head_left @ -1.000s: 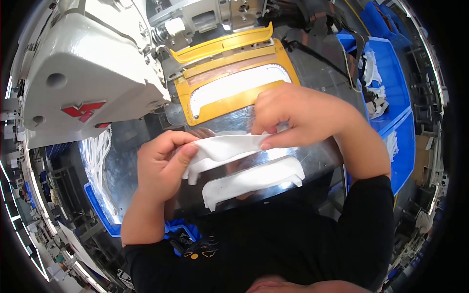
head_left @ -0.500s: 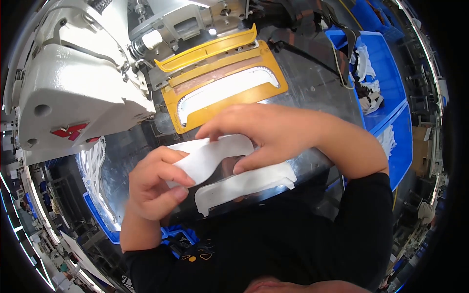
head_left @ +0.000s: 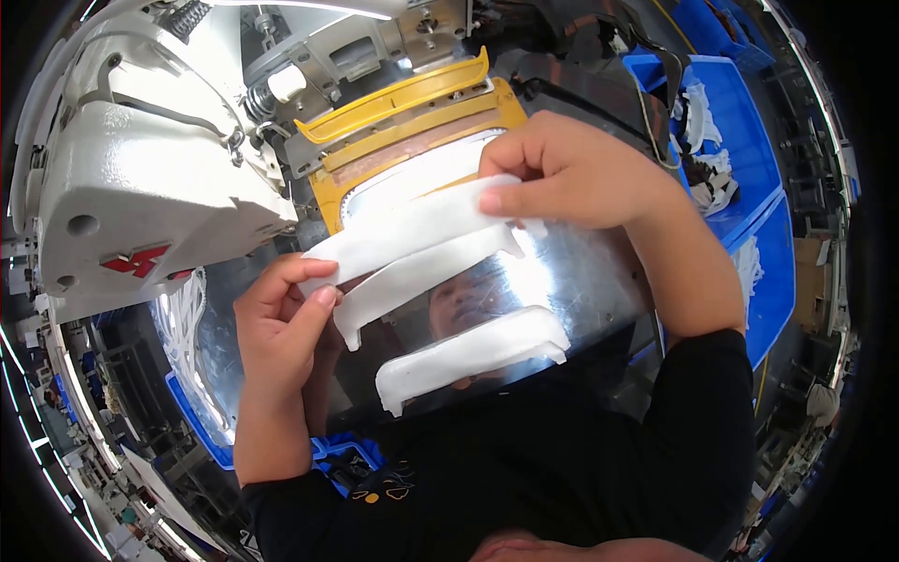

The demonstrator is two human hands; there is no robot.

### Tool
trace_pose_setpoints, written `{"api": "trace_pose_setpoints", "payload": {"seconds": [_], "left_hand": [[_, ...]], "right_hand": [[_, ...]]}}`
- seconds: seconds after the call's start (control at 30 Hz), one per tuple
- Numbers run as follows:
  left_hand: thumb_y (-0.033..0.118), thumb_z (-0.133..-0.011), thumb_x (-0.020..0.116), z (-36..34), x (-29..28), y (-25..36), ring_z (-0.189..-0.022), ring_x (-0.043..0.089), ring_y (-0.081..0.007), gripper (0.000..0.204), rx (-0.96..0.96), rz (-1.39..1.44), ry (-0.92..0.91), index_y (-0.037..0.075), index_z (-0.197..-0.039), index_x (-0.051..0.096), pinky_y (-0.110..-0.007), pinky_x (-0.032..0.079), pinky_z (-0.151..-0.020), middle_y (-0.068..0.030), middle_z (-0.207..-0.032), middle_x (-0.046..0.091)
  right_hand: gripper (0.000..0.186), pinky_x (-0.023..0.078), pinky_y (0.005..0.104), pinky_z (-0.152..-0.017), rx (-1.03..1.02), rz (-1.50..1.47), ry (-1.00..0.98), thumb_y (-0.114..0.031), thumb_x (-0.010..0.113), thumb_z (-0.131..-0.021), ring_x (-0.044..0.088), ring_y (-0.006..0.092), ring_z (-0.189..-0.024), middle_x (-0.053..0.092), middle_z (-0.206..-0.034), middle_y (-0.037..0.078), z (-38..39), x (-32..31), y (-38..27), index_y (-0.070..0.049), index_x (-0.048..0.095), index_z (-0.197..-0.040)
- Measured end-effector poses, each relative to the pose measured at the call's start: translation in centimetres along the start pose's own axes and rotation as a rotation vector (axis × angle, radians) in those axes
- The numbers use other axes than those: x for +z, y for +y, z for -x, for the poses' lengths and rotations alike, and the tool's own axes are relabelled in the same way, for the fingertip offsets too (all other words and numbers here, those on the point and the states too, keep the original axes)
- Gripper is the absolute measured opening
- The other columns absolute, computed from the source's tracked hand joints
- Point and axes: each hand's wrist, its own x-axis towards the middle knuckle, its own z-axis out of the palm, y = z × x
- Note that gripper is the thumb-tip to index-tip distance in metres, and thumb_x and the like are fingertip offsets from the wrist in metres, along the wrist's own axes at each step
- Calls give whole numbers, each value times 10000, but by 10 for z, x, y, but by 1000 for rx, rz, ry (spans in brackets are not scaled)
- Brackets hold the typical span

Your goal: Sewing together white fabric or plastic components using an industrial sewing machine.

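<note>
Stretched lengthwise between both hands is a white fabric strip (head_left: 412,223), curved like a collar piece, raised over the metal work surface. My left hand (head_left: 281,314) pinches its left end between thumb and fingers. The right end is pinched by my right hand (head_left: 571,173), close to the yellow template (head_left: 330,204). Just below the held strip shows another white band with down-turned ends (head_left: 421,273); I cannot tell whether it is a second layer or a reflection. Nearer to me, white fabric pieces (head_left: 473,359) lie on the surface. A white insert (head_left: 412,175) fills the template's curved slot, partly covered.
A large white sewing machine head (head_left: 159,178) stands at the left. Behind the template rises a yellow clamp bar (head_left: 393,94). Blue bins (head_left: 749,140) with white and dark scraps are at the right. White strips (head_left: 183,347) hang at the left edge over a blue bin.
The white strip, bent between my hands before, is now straightened out and moved up toward the template. My right hand has gone up and to the right; my left hand has moved slightly.
</note>
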Motion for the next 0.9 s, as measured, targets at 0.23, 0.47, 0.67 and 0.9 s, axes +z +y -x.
{"api": "trace_pose_setpoints", "payload": {"seconds": [0.23, 0.47, 0.67, 0.9], "left_hand": [[-81, -1006, 658, -21, 18, -20, -1001, 656, -109, 355, 64, 12, 71, -46, -1357, 702, -284, 557, -925, -81, -1252, 690], [-19, -965, 690, -29, 25, -11, -991, 606, -131, 395, 130, -434, 104, -3, -1359, 721, -288, 517, -972, -97, -1331, 698], [36, -940, 730, -30, 17, -15, -1130, 676, -238, 388, 264, -668, 62, 27, -1328, 742, -360, 525, -1035, -124, -1330, 716], [130, -911, 778, -27, 11, -13, -1179, 652, -334, 422, 364, -873, 15, 65, -1328, 771, -440, 498, -1068, -130, -1331, 704]], "right_hand": [[380, 431, 350, -611, 9, 177, 390, -324, 777, -1001, 534, 120, -650, 606, -693, 51, -12, -14, 26, 22, 719, -855], [401, 426, 362, -600, 130, 254, 436, -301, 812, -965, 534, 163, -615, 575, -658, 86, -19, -9, 22, 34, 673, -794], [381, 445, 358, -604, 159, 309, 444, -288, 824, -949, 558, 162, -613, 607, -661, 102, -18, -8, 19, 27, 688, -784], [365, 450, 342, -588, 153, 314, 453, -275, 825, -949, 565, 155, -603, 612, -650, 94, -17, -8, 20, 30, 699, -791]]}}
